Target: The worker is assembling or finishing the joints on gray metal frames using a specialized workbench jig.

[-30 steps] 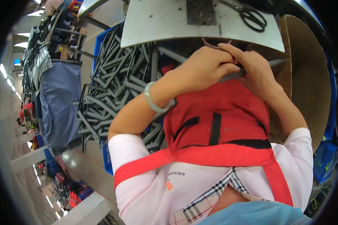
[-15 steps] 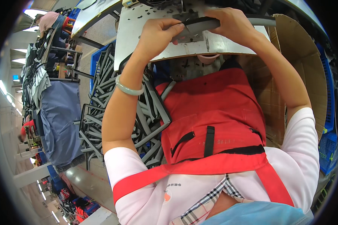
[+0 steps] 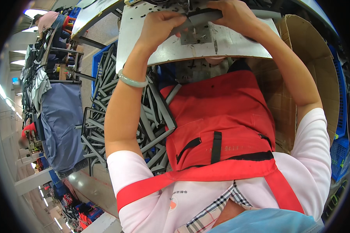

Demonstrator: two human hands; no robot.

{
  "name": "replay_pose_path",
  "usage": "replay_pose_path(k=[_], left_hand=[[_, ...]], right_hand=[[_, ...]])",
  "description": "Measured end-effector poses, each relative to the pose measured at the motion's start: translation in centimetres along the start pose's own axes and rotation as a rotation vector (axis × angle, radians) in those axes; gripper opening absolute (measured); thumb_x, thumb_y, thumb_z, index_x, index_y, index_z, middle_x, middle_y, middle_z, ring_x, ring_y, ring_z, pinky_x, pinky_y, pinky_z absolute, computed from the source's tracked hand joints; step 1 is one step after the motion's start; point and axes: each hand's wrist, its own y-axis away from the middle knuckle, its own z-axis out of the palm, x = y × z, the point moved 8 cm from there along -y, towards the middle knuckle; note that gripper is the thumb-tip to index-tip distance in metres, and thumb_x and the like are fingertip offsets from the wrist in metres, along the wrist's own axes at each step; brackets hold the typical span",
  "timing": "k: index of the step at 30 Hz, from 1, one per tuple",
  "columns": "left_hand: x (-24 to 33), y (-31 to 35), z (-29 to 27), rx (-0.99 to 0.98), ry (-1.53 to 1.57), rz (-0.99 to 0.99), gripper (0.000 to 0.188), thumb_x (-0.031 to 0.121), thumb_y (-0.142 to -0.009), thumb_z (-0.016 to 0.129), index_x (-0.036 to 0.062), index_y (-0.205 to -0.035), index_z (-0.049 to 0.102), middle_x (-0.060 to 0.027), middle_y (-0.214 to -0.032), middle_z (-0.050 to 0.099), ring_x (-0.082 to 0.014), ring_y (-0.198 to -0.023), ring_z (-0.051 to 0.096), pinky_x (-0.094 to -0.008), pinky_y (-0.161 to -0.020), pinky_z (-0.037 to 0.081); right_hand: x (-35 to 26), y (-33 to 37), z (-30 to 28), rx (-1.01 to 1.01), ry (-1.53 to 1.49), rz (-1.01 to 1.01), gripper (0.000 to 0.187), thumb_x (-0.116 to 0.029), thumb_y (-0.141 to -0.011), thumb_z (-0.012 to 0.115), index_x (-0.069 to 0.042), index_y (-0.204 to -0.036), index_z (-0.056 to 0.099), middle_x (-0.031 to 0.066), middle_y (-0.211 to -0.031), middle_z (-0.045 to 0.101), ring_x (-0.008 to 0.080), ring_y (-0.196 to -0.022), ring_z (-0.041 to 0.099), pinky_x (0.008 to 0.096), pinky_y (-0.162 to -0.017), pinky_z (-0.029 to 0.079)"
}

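Note:
A grey padded strip with a dark edge is stretched between my hands over the white worktable. My left hand pinches its left part, thumb and fingers closed. With its fingers wrapped over the strip farther right, my right hand grips it too. A joint line crosses the strip between the hands, just below the dark needle area of a sewing machine at the top edge. Under the strip lies a metal plate set into the tabletop.
Left of my lap, a large pile of grey, dark-edged strips fills and overhangs a blue crate. A cardboard box stands at the right, next to blue baskets. Other people work at the far left. Small dark scraps dot the table.
Both hands have moved a little farther away and slightly left, carrying the strip closer to the machine's needle area. Their grip on it looks unchanged.

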Motion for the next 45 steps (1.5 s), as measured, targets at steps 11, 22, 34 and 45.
replay_pose_path(k=[11, 22, 34, 45], left_hand=[[3.5, 2.2, -3.9, 0.343, -0.497, 0.179, 0.022, 0.009, -0.095, 0.059, -0.0095, -0.099, 0.069, -0.0103, -0.079, 0.068, -0.0162, -0.066, 0.060, -0.0300, -0.059, 0.049], [10.0, 11.0, 14.7, 0.224, -0.459, 0.673, 0.011, 0.009, -0.070, 0.064, 0.0053, -0.079, 0.070, -0.0133, -0.083, 0.065, -0.0316, -0.073, 0.064, -0.0419, -0.063, 0.052], [-3.6, 15.0, 9.2, -0.004, -0.099, -0.108, 0.024, 0.020, -0.091, 0.062, -0.0017, -0.099, 0.065, -0.0143, -0.075, 0.067, -0.0291, -0.060, 0.063, -0.0369, -0.059, 0.049], [1.7, 8.5, 2.1, 0.007, -0.127, 0.019, 0.026, 0.020, -0.092, 0.065, -0.0013, -0.106, 0.070, -0.0050, -0.072, 0.066, -0.0066, -0.055, 0.053, -0.0217, -0.051, 0.043]], right_hand=[[1.0, 3.0, -1.8, 0.044, -0.045, 0.125, 0.047, -0.036, -0.076, 0.074, 0.001, -0.104, 0.066, 0.0251, -0.089, 0.066, 0.0405, -0.086, 0.065, 0.0450, -0.073, 0.052], [-13.5, 7.1, 11.3, -0.555, 0.089, -0.103, 0.023, -0.008, -0.075, 0.064, -0.006, -0.097, 0.060, 0.0177, -0.123, 0.059, 0.0326, -0.117, 0.053, 0.0412, -0.096, 0.042], [-6.0, 7.2, 1.9, -0.047, -0.117, -0.104, 0.052, -0.032, -0.082, 0.073, 0.000, -0.120, 0.058, 0.0257, -0.093, 0.064, 0.0422, -0.089, 0.062, 0.0445, -0.076, 0.049], [-4.5, 4.9, -0.6, -0.131, -0.085, -0.130, 0.055, -0.023, -0.074, 0.078, 0.000, -0.119, 0.056, 0.0209, -0.098, 0.065, 0.0385, -0.095, 0.062, 0.0418, -0.081, 0.049]])
